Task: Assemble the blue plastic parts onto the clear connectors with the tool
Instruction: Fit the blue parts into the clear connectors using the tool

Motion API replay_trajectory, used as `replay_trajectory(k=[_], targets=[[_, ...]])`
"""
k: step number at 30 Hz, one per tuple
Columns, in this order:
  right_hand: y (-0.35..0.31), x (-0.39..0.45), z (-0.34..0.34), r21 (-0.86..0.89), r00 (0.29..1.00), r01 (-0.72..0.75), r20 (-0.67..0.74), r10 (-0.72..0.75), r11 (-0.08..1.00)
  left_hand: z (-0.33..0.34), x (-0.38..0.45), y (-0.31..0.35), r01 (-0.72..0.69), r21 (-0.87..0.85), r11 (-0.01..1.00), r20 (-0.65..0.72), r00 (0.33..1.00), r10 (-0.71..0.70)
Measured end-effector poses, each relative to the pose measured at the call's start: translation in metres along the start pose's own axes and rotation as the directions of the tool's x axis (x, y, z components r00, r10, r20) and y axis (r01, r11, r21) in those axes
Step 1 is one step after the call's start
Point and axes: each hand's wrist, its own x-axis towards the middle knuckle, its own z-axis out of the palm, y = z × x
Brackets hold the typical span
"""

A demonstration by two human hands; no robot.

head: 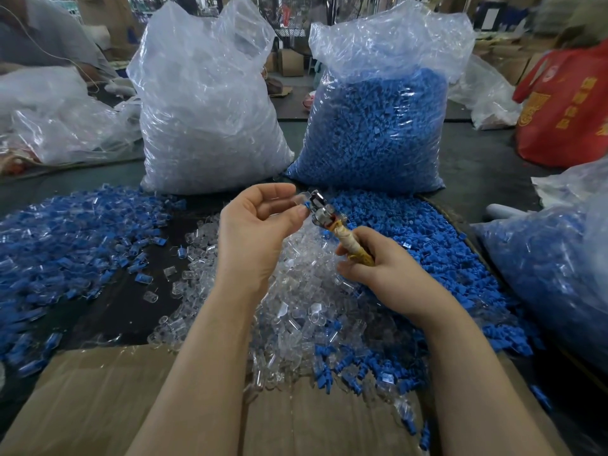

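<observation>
a: what has the left hand (253, 225) got?
b: its fingers (279, 189) are curled, thumb and forefinger pinching a clear connector (297, 200) with a blue part (308, 205) at its end, just past the fingertips.
a: and the right hand (381, 258)?
b: wrapped round the taped handle of the tool (332, 222). the metal head points up-left and meets the blue part right at the left fingertips.
a: what lies under the fingers?
b: a heap of loose clear connectors (296, 291) on the worktop (131, 307), below both hands. right of the right fingers, a heap of blue parts (427, 251). left of the left fingers, a spread of joined pieces (65, 232).
a: beyond them?
b: two upright sacks past the fingertips: a clear sack (204, 110) on the left, a blue sack (378, 126) on the right. cardboard (98, 390) lies nearest the person, under the forearms.
</observation>
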Motion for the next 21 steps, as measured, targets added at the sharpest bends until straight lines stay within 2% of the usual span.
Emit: replay_trajectory(k=[13, 21], targets=[[-0.0037, 0.0007, 0.0047, -0.177, 0.996, 0.017, -0.081, -0.032, 0.984, -0.0007, 0.0016, -0.0004, 0.037, -0.004, 0.999, -0.007, 0.999, -0.037], [-0.0019, 0.0010, 0.0079, -0.212, 0.991, 0.034, -0.118, -0.060, 0.977, -0.0048, 0.0027, -0.0010, 0.061, -0.035, 0.998, -0.003, 0.998, -0.061]])
